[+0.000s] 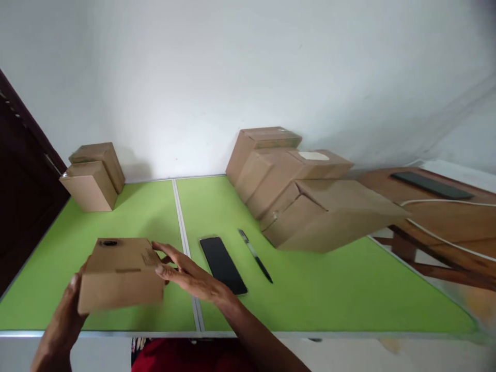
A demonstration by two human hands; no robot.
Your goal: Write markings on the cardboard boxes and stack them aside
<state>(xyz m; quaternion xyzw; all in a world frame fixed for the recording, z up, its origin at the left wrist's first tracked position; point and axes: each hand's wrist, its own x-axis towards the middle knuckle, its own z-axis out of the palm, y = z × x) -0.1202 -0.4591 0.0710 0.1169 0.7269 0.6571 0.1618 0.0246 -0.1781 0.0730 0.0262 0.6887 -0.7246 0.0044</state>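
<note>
A small closed cardboard box [121, 273] sits near the front left of the green table [318, 289]. My left hand [64, 320] grips its left side from below the near corner. My right hand [189, 276] presses flat against its right side, fingers stretched out. A dark round mark shows on the box's top. Just right of my right hand lies a black phone [222, 264], face up, and beyond it a black pen [256, 256].
Two small cardboard boxes [93, 175] stand at the back left by the wall. Three larger boxes [302, 191] are piled at the back right. A wooden table [437, 206] with a cable and a dark flat object stands to the right. A dark door is at far left.
</note>
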